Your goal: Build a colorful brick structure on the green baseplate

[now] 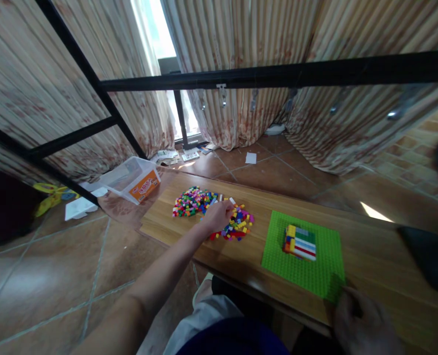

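A small block of stacked toy bricks (299, 242), with white, red, green, yellow and blue showing, is set on the green baseplate (274, 246), well inside its edges. The near right corner of the plate is met by the right hand (363, 315), which is seen dark and blurred with the fingers curled; whether the plate is gripped or only touched cannot be told. To the left of the plate, the loose bricks (241, 222) are spread on the wooden table (374, 266), and among them the left hand (219, 215) is lowered, its fingers drawn nearly together. A white piece is seen by the fingertips, but whether it is held cannot be told. For clean picking, a single brick is probably best pinched by its sides, with the studs left clear and its neighbours undisturbed; the plate is best kept steady meanwhile. Further left, a denser multicoloured heap (192, 201) is found, and beyond the table end a clear plastic box (123, 177) with an orange label is placed on the floor
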`<state>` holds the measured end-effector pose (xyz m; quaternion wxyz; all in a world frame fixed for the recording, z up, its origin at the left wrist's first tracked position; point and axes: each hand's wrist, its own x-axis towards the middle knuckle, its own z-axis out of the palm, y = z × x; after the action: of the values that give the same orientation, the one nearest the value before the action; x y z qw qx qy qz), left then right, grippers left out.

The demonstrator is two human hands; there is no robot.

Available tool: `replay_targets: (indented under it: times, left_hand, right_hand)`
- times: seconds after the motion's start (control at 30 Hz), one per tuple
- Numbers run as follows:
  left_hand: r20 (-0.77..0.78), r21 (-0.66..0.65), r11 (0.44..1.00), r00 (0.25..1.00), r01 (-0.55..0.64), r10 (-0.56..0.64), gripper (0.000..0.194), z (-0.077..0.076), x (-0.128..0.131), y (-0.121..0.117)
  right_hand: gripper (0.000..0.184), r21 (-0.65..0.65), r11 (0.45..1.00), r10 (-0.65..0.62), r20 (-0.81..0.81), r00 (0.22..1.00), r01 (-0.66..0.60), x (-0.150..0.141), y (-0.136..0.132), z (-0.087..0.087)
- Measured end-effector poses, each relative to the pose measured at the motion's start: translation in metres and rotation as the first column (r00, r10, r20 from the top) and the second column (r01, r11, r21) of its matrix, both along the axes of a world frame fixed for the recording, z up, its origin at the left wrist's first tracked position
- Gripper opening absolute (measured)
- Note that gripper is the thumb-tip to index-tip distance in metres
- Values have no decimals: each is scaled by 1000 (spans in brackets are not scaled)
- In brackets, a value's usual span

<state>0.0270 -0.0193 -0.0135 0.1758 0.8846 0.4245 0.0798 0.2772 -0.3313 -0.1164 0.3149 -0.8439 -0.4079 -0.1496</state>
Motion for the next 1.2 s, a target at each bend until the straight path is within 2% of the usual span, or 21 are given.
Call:
replay_targets:
  times: [0.17,0.43,0.5,0.7,1.0,1.2]
  left_hand:
    - [-68,28,997,995,-78,80,20,-1,1,-5]
    - [-143,123,984,979,-129,146,18,1,2,-3]
    - [-114,124,985,985,-118,132,19,1,4,-5]
    - [-1,92,995,1000,30,-30,25,-3,11,-13]
    - [-50,105,991,996,84,-79,28,-3,18,-16]
    - [-90,135,984,991,114,-102,23,-2,32,-16]
  right_hand:
    - [28,-52,994,-90,71,993,94,-5,3,4]
    - [28,-31,996,-76,70,995,79,-7,4,5]
    - [28,-41,997,-69,77,995,72,-7,4,4]
    - [29,-51,995,-85,99,992,90,-7,4,4]
    - [30,-49,995,-83,86,993,88,-6,3,5]
    - [32,-33,996,-80,67,995,82,-5,3,3]
